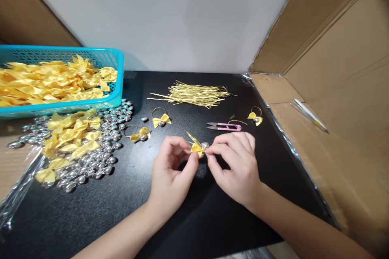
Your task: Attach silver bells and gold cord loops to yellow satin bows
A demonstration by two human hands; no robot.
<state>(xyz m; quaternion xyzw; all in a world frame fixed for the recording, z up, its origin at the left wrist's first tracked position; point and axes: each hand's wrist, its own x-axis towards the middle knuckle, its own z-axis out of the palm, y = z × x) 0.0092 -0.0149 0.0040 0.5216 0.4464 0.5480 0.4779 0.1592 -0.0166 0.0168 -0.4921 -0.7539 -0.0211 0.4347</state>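
Note:
Over the middle of the black table, my left hand [174, 166] pinches a yellow bow [197, 148] between thumb and fingers. A silver bead [205, 145] sits against the bow, and gold cord sticks up behind it. From the other side my right hand [235, 162] is closed, thumb and index fingertips together at the bow's right edge. Exactly what those right fingertips hold, bow or cord, is hard to make out. Beyond the hands lie pink thread snips [229, 126] with short gold cord offcuts [238, 121] beside them.
A blue basket [120, 77] full of yellow bows stands at the back left. Before it spread silver beads [100, 166] and loose bows [73, 133]. Gold cords [194, 95] lie in a bundle at the back. Finished-looking bow loops [161, 120] rest nearby; white tweezers [310, 115] lie right.

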